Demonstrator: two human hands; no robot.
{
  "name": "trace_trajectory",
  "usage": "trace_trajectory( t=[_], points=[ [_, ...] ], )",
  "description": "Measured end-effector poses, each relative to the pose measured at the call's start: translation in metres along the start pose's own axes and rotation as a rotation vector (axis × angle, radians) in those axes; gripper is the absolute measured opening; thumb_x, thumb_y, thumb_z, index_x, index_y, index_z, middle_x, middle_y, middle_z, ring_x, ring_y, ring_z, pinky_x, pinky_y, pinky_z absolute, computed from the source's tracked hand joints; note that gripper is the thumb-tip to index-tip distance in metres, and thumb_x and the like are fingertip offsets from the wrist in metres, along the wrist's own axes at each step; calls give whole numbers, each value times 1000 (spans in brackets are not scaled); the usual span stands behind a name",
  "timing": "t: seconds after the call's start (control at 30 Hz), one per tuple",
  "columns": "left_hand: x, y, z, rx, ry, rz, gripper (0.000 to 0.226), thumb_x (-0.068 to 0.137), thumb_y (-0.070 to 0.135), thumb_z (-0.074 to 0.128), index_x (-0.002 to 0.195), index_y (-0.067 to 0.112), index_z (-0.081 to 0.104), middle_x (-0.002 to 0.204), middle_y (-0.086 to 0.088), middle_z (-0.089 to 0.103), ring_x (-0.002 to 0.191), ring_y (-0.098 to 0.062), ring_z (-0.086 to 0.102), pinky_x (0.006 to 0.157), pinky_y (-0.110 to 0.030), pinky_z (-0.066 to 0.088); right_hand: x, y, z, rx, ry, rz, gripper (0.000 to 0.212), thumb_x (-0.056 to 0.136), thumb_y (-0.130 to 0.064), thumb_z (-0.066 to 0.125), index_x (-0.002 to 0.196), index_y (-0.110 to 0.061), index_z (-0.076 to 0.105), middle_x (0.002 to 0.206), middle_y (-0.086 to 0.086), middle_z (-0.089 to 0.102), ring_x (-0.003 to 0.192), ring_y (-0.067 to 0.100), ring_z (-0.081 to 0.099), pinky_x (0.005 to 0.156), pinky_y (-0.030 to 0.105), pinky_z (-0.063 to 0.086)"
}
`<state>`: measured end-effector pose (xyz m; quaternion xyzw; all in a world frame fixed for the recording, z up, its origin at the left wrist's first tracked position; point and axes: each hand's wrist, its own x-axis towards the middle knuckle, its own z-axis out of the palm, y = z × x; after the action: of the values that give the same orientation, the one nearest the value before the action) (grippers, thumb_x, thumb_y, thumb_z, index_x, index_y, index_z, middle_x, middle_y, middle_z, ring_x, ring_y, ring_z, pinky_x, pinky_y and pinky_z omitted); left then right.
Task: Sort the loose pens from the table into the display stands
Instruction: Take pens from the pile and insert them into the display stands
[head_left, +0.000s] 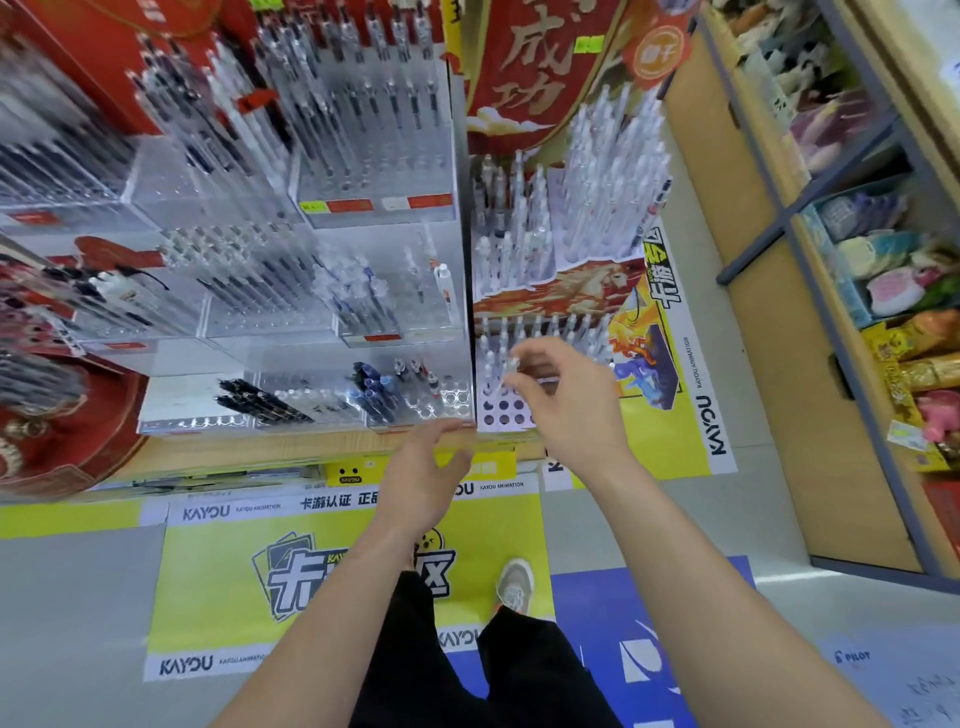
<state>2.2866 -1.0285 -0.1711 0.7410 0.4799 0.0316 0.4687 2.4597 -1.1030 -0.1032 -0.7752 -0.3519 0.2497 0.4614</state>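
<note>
Clear plastic pen (511, 367) pinched in the right hand (571, 400), hanging right over the white stand (495, 422), rows beyond the grip already packed, few bare holes just under it, left hand (421, 467) too blurry to call, guessing nearly done.

bright, even shop light, soft picture.
you get motion blur and pale glare on the far-left pen stands (67, 156), with wide-angle bending at the edges.
</note>
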Motion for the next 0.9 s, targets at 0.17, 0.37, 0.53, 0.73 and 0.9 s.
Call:
trace_trajectory(
  t=[0.17,0.37,0.53,0.73,0.9],
  points=[
    [11,-21,1,371,-121,92,61,100,37,60,155,25,38,164,7,30,149,-20,31,113,-38,39,3,15,16,-90,-46,6,14,93,-11,71,101,-23,68,87,-9,68,83,3,65,75,5,47],
    [20,-26,5,548,-122,142,65,101,39,55,158,22,30,167,4,22,153,-23,18,123,-39,25,1,34,24,-136,-15,-32,15,91,-8,73,103,-16,72,91,-5,72,83,-1,65,76,9,51],
    [20,-34,5,559,-126,161,65,99,40,57,157,22,33,167,5,20,152,-23,18,121,-42,28,1,47,38,-180,-16,-50,19,92,-7,71,109,-14,72,98,3,72,86,15,68,82,34,58],
    [17,-32,7,571,-129,143,67,100,40,56,159,24,29,168,8,16,150,-23,19,117,-42,33,3,43,47,-192,2,-52,19,91,-8,71,109,-13,72,94,4,73,85,19,69,82,41,57],
    [15,-31,8,562,-133,129,68,99,38,58,159,24,28,169,8,13,150,-23,19,118,-42,32,4,39,46,-296,-90,-33,19,94,-9,66,112,-14,71,96,9,73,88,26,68,81,44,56]
  ],
)
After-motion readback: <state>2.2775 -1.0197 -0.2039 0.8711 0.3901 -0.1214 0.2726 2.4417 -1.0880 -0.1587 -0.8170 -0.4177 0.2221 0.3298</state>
